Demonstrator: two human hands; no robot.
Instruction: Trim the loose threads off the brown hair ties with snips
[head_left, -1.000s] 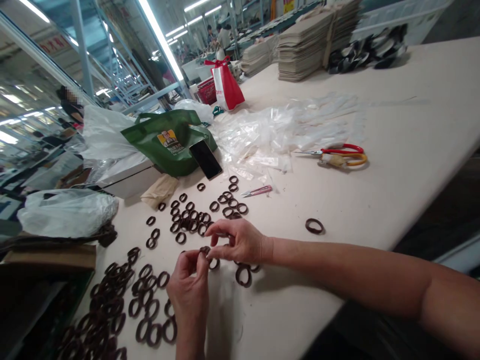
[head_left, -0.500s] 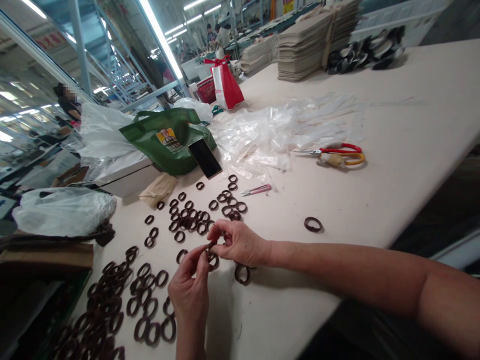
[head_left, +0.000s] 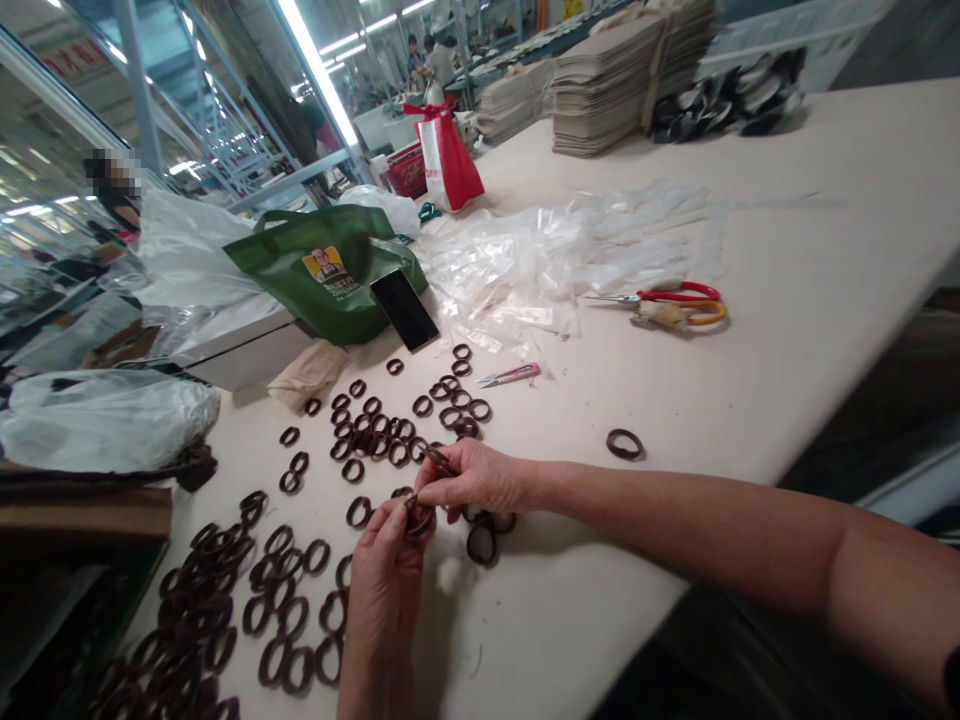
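Long ceiling tubes [head_left: 319, 75] blaze white and blow out, lighting the pale surface [head_left: 750, 420] brightly and evenly. Shadows are soft: a faint one lies under the right hand [head_left: 476, 478]. The clear plastic bags [head_left: 540, 260] glint with glare. The left hand [head_left: 386, 590] and the dark ring [head_left: 418, 517] pinched between both hands are sharp; the far hall [head_left: 450, 40] is hazy. Straight lines bend at the edges, and the lower right corner is dim.

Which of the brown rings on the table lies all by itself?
The brown ring right of the right hand, nearer the person than the red-handled scissors; all other rings crowd together further left.
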